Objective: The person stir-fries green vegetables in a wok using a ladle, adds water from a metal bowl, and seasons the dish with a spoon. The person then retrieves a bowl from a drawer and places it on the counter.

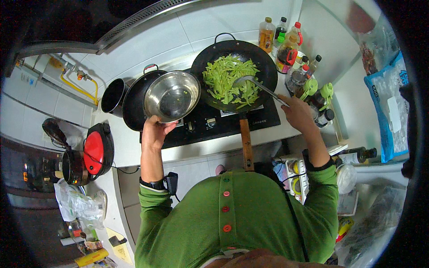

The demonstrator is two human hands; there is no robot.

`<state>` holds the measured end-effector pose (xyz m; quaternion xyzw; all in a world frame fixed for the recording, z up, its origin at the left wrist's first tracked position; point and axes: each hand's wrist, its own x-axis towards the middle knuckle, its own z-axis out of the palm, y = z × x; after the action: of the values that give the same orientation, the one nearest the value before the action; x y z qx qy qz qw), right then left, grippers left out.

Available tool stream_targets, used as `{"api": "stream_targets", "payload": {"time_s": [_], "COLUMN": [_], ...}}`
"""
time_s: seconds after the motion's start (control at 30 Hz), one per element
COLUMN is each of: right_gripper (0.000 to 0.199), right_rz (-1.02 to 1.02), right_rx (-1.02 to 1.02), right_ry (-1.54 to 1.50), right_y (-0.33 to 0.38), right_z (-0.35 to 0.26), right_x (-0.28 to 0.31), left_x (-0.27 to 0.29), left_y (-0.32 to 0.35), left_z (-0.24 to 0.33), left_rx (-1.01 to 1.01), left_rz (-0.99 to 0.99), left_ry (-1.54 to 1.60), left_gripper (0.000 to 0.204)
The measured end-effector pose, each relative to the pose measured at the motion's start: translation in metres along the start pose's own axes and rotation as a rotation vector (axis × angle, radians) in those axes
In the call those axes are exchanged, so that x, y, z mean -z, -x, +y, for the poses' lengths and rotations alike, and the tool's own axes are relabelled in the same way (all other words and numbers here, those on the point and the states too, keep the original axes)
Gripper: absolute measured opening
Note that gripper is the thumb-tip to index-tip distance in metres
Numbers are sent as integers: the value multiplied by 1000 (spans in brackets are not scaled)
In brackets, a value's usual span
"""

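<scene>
A steel bowl (193, 85), with only a few green scraps and some wetness at its bottom, is gripped by the near rim in my left hand (157, 129). It is tilted above the stove, partly over a black pan (133, 107). My right hand (296, 111) is closed round the handle of a metal ladle (259, 82). The ladle's head rests among the pale green sliced vegetables (225, 76) heaped in a black wok (268, 60). The wok sits on the right burner, its wooden handle (246, 143) pointing toward me.
Several sauce and oil bottles (286, 49) crowd the counter right of the wok. A dark pot (112, 96) stands left of the pan. On the left counter is a red electric appliance (93, 152) with a cord. Beside the bottles rises a pale wall (353, 98).
</scene>
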<state>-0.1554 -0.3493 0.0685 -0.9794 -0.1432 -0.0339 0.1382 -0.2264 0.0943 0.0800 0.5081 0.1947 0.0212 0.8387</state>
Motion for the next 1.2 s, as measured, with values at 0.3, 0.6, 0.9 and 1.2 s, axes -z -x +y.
{"api": "stream_targets", "payload": {"time_s": [0.3, 0.6, 0.9, 1.2], "right_gripper": [37, 36, 41, 39], "right_rz": [146, 79, 222, 133], "right_rx": [11, 0, -240, -381], "right_ry": [-88, -170, -649, -711], "right_y": [-16, 15, 69, 112], "right_z": [-24, -14, 9, -3], "right_x": [-40, -5, -13, 2], "left_x": [-24, -40, -70, -116], "left_y": [-26, -46, -105, -174], "left_z": [10, 18, 6, -16], "left_rx": [84, 22, 65, 1], "left_rz": [-6, -15, -110, -35], "left_ry": [34, -64, -191, -236], "left_gripper": [40, 38, 43, 51]}}
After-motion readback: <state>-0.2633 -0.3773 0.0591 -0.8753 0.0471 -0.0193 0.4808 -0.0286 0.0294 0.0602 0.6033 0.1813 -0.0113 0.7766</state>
